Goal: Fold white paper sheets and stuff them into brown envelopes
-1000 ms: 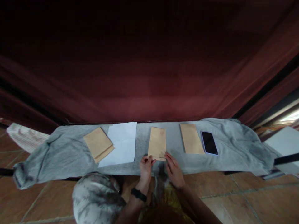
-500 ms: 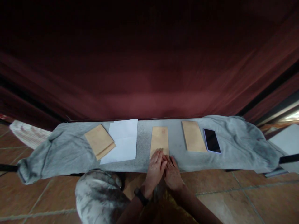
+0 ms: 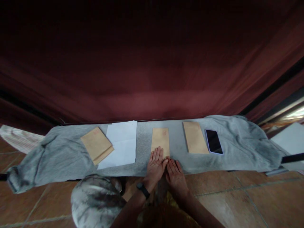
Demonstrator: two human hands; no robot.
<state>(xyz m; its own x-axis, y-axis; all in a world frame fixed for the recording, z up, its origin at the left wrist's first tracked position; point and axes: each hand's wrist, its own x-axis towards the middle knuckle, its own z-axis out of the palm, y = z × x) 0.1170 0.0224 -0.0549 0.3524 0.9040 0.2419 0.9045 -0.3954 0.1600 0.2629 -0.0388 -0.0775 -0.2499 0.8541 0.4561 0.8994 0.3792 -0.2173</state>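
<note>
A brown paper envelope [image 3: 161, 137] with a small reddish mark near its top right lies upright before me on the grey cloth. My left hand [image 3: 155, 164], a dark band on its wrist, rests flat on the envelope's lower part with fingers stretched out. Beside it, my right hand [image 3: 175, 174] lies with fingers extended at the envelope's lower right corner, its thumb side close to the left thumb. Neither hand grips anything that I can see. The envelope's bottom edge is partly hidden under the hands.
To the left, several brown envelopes [image 3: 96, 142] overlap white paper sheets [image 3: 121, 144]. At right are more brown envelopes [image 3: 196, 137] and a phone [image 3: 214, 141] in a pale purple case. Grey cloth [image 3: 244, 145] covers the narrow surface, with a dark red hanging [image 3: 152, 79] behind it.
My left hand has spread flatter over the envelope. My right hand has drawn slightly away to the right, opening a gap between the wrists. The whole view has shifted slightly.
</note>
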